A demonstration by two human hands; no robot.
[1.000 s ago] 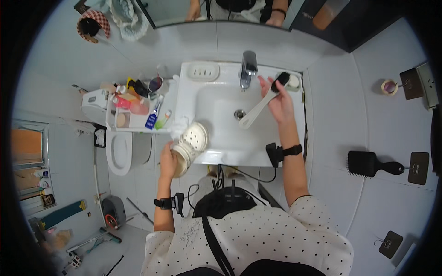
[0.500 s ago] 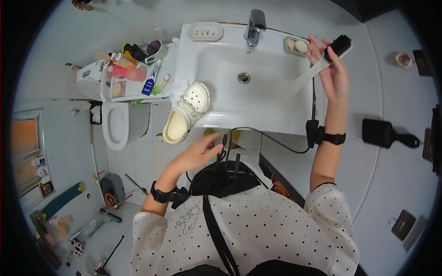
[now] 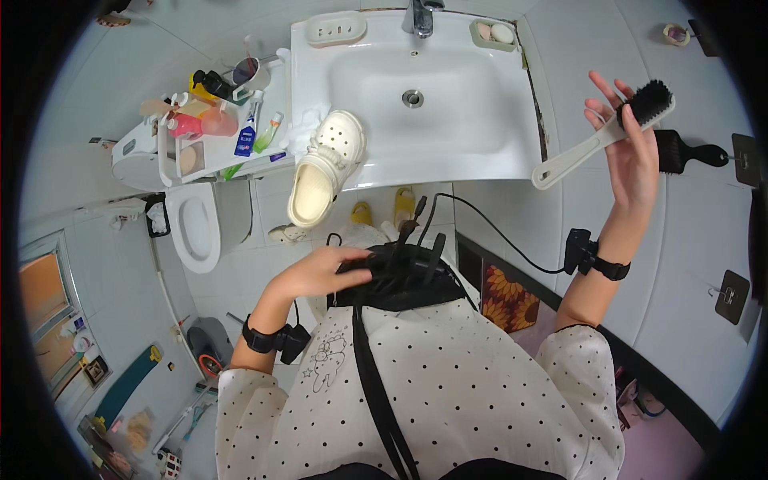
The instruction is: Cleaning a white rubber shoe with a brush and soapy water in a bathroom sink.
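Note:
My right hand (image 3: 632, 160) is raised to the right of the sink and holds a scrub brush (image 3: 580, 157). The brush has black bristles that face up and a long pale handle pointing toward the sink. My left hand (image 3: 316, 274) is low in front of my waist, slightly blurred, its fingers stretched out beside a black pouch (image 3: 392, 284) with straps and a cable. It seems to hold nothing. A cream clog (image 3: 328, 166) with holes in its top lies tilted over the sink's front left edge, apart from both hands.
The white sink (image 3: 448, 170) has a chrome faucet (image 3: 419, 20), a soap dish (image 3: 335, 30) and a soap box (image 3: 492, 36). A crowded shelf (image 3: 216, 156) and a toilet (image 3: 194, 228) stand left. A black hairbrush (image 3: 690, 154) hangs on the right wall. A cable (image 3: 492, 228) loops toward my right wrist.
My right hand has moved right, away from the sink, with the brush. The left hand has drawn back toward the pouch. The view has shifted, and the clog stays at the sink's edge.

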